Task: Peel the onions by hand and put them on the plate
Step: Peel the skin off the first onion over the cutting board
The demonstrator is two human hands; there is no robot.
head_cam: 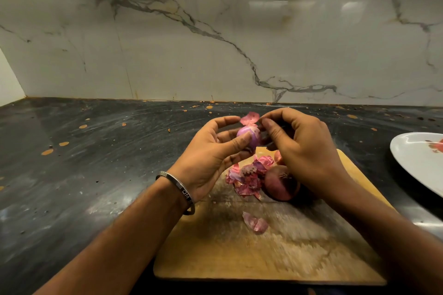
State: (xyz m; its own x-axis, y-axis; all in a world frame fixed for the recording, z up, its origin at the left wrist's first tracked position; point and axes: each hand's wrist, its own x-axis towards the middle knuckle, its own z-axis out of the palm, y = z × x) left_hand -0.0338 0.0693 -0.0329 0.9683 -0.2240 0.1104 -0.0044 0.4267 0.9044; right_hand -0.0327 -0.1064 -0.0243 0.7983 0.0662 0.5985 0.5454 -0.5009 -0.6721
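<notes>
My left hand [211,151] cradles the onion [249,137] steady above the board [275,251]; my right hand [299,146] pinches its loose skin [249,118] to strip it off.

The light is dim and warm. Soft glare patches sit on the glossy wall [239,38] in the upper right of the frame, and a pale sheen streaks the dark desk [84,151] at left. The cutting board [275,251] at lower centre smears with motion blur. The forearms cast shadows there. Wide-angle distortion bends the desk's back edge.
</notes>
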